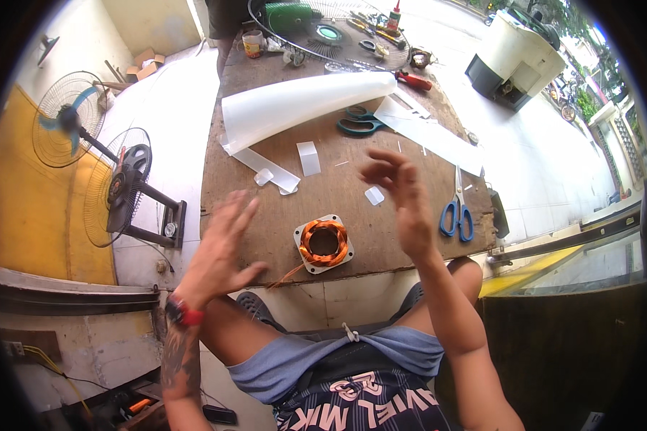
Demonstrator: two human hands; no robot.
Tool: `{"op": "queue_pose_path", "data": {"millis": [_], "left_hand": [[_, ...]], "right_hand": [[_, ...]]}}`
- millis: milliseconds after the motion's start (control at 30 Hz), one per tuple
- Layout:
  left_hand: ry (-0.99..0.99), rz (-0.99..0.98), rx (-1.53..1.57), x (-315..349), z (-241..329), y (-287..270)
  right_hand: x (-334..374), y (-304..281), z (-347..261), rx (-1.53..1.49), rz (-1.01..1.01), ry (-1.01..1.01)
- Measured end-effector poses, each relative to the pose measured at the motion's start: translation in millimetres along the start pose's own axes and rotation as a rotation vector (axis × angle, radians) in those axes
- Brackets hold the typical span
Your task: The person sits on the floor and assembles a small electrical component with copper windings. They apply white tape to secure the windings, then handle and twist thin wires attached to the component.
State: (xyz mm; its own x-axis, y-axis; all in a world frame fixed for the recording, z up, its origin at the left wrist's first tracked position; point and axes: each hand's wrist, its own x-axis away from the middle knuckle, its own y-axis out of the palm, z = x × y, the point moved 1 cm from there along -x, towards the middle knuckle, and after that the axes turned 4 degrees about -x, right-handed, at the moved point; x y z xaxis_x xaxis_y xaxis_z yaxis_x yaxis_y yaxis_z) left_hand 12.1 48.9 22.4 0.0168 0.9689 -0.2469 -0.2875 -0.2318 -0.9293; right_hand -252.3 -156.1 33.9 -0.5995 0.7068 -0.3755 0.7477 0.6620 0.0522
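Note:
A motor stator with orange copper windings [343, 248] lies on the wooden table near its front edge, its thin lead wires trailing toward the lower left. To its left hovers my left hand [219, 248], fingers spread and holding nothing. My right hand [404, 205] is raised to the right of the stator; its loosely bent fingers are slightly blurred and nothing shows in them. Between the stator and that hand is a small white plastic piece [374, 195]. Blue-handled scissors [459, 192] rest at the right, blades pointing away. Other small white cut pieces [308, 159] lie beyond the stator.
A rolled white plastic sheet [302, 104] crosses the table, with teal-handled scissors [376, 124] and a long white strip [435, 140] beside it. Farther back are a red-handled screwdriver [415, 82], a cup [252, 44] and a fan guard holding tools. A stand fan [126, 190] occupies the left floor.

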Motion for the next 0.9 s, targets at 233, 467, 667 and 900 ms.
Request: {"op": "queue_pose_path", "data": {"millis": [233,467,667,900], "left_hand": [[0.558,-0.233,-0.051,-92,73,42],[0.528,0.084,0.006,-85,88,56],[0.415,-0.207,0.266,-87,84,18],[0.340,0.229,0.018,-116,110,-13]], "right_hand": [[111,-39,-14,0.128,0.080,0.400],[142,-57,-31,0.249,0.002,0.409],[141,-55,-42,0.292,0.005,0.268],[143,-58,-40,0.315,-0.003,0.310]]}}
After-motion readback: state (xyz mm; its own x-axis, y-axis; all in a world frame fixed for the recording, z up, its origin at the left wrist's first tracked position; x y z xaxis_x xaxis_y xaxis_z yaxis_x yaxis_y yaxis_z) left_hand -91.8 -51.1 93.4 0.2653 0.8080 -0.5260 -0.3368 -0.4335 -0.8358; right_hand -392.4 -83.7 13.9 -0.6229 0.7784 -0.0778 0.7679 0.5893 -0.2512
